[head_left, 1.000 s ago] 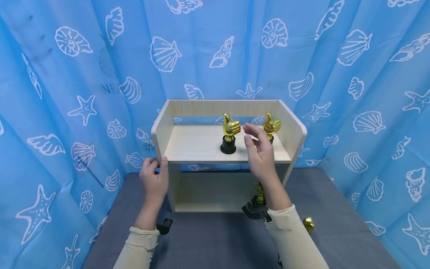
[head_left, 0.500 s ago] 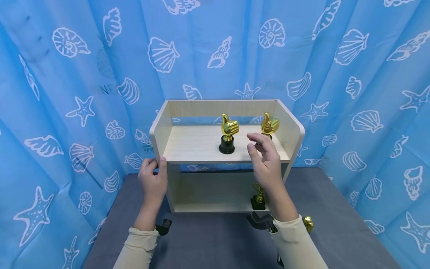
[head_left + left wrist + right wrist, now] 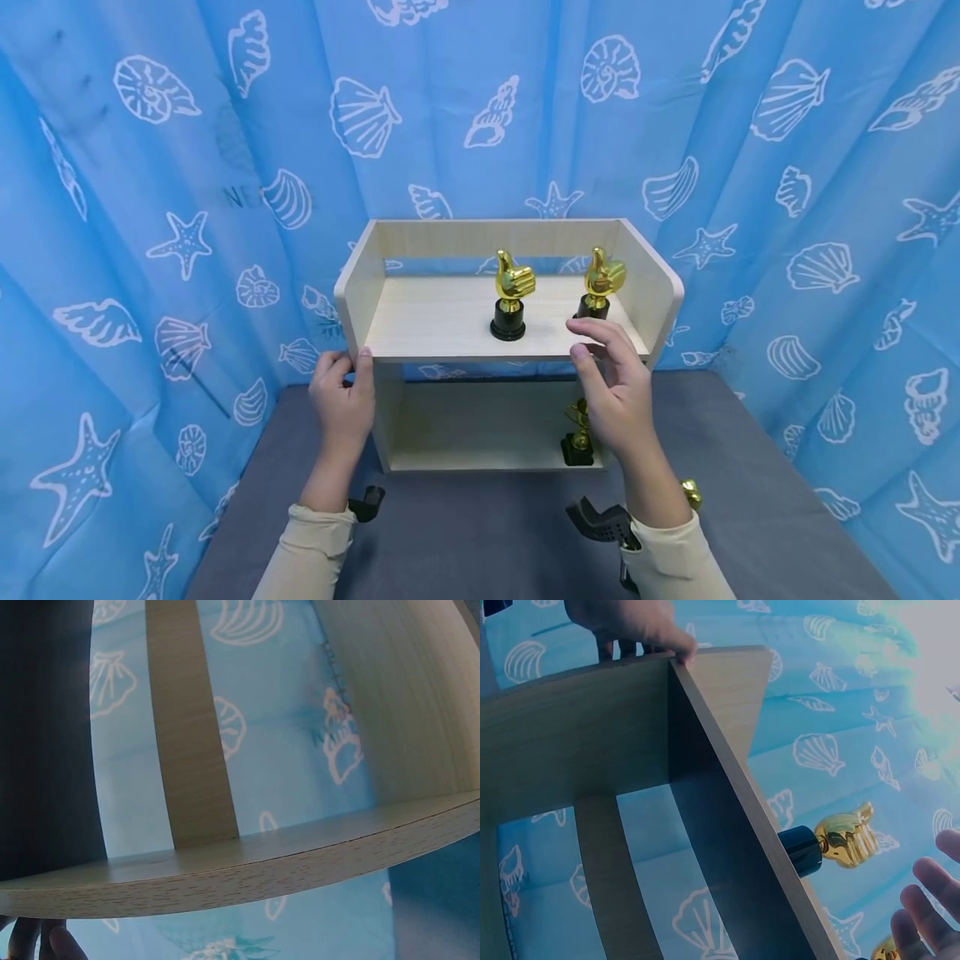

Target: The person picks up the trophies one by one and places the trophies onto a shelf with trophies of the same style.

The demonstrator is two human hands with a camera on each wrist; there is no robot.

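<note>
A pale wooden two-tier shelf [image 3: 427, 321] stands on the grey table. My left hand [image 3: 343, 400] holds its left side panel at the front edge, thumb against the wood; the right wrist view also shows that left hand [image 3: 634, 622] on the panel. On the upper board stand two gold thumbs-up trophies with black bases, one near the middle [image 3: 514, 287] and one at the right [image 3: 602, 279]. My right hand [image 3: 621, 396] hovers in front of the right trophy, fingers loosely bent and holding nothing. Its fingers [image 3: 930, 907] appear apart from the trophies in the right wrist view.
A small gold trophy [image 3: 577, 450] on a black base stands at the lower tier's right end, partly behind my right hand. Another gold object [image 3: 691, 493] sits on the table [image 3: 480, 542], mostly hidden by my right forearm. A blue shell-print curtain [image 3: 480, 108] hangs behind.
My right hand has drawn back and down to the right, away from the upper trophies, uncovering more of the right one. The left hand stays on the side panel.
</note>
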